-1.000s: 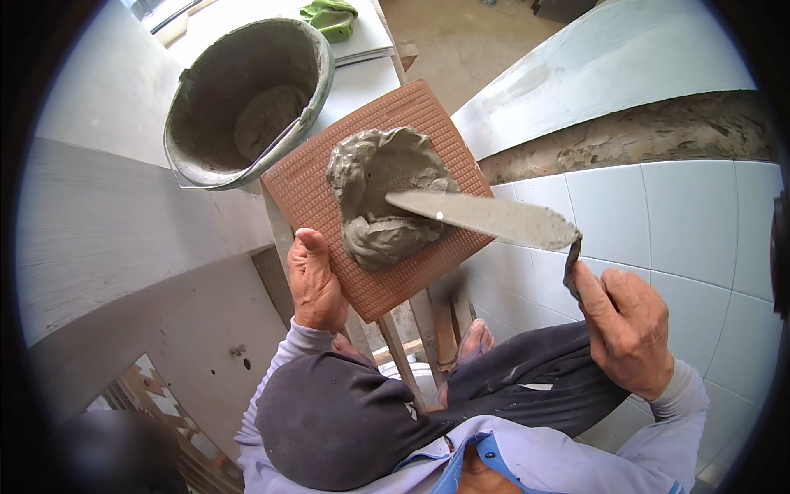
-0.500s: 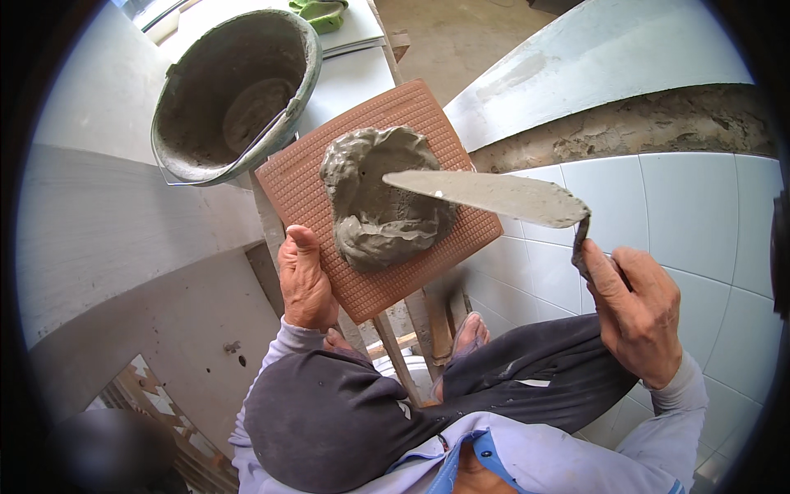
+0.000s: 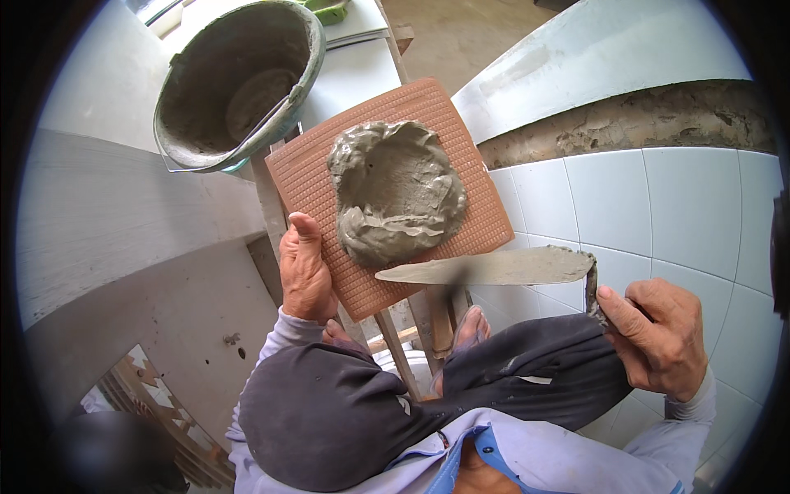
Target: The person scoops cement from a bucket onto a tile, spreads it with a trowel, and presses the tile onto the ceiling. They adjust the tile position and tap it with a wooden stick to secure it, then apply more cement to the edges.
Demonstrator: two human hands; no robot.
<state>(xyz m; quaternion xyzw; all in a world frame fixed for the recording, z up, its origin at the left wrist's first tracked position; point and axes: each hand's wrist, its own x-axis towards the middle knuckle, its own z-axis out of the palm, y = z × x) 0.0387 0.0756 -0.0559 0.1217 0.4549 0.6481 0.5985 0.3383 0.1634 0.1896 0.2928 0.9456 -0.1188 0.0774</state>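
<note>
My left hand (image 3: pixel 306 276) grips the lower left side of a reddish-brown tile (image 3: pixel 487 221), its ridged grid face turned up. The thumb shows at the edge; the other fingers are hidden beneath. A thick heap of wet grey mortar (image 3: pixel 403 181) covers the tile's middle, hollowed at its centre with a raised rim. In my right hand (image 3: pixel 662 337) is the handle of a trowel (image 3: pixel 510 267). Its long blade, smeared with mortar, points left and passes just over the tile's near right edge, apart from the heap.
A dark mortar-coated bucket (image 3: pixel 185 111) with a wire handle stands at the far left, beside a white slab (image 3: pixel 355 78) and a green item (image 3: pixel 331 11). Pale wall tiles (image 3: pixel 613 193) run along the right under a rough mortar strip (image 3: pixel 642 115). My feet (image 3: pixel 471 326) rest by wooden bars (image 3: pixel 395 350).
The trowel has left the mortar's hollow and come toward me, down to the tile's near edge. My right hand moved nearer and right. The tile has shifted slightly right.
</note>
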